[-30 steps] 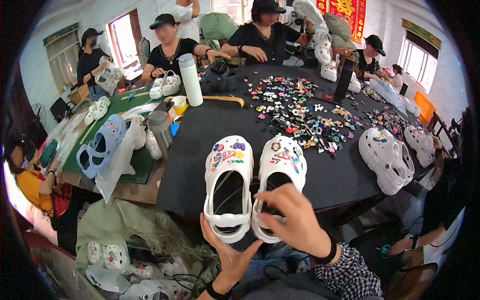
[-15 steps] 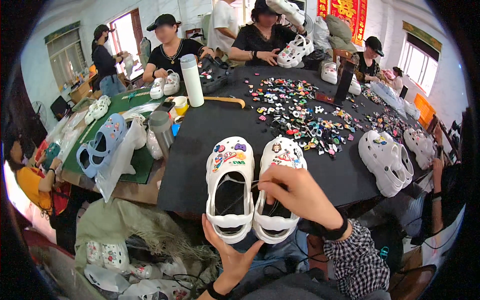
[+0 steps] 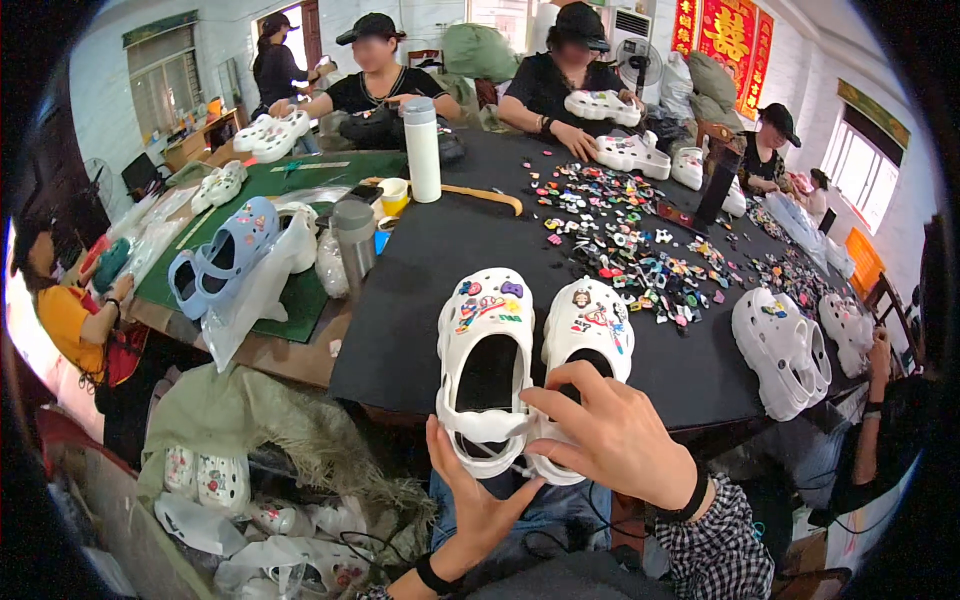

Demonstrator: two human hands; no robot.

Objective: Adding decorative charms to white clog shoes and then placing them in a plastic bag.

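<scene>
So there was a pair of white clogs in front of the wearer, toes over the black table, heels poking out past its near edge. The left hand had a cupped grip at the heels, fingers around the left clog and thumb reaching toward the heel of the right clog. The right hand was bent over the right clog's opening, index finger and thumb curled in toward the gap between the two. Honestly couldn't tell if those fingers were pinching something or just touching, since the hand blocked most of it.

Both toes had colorful charms on them, and a big scatter of loose charms lay further up the table. Another white pair sat off to the right. Over on the left, blue clogs rested near a steel cup, with a white bottle a bit beyond. Across the table, a co-worker had hands on more white clogs.
</scene>
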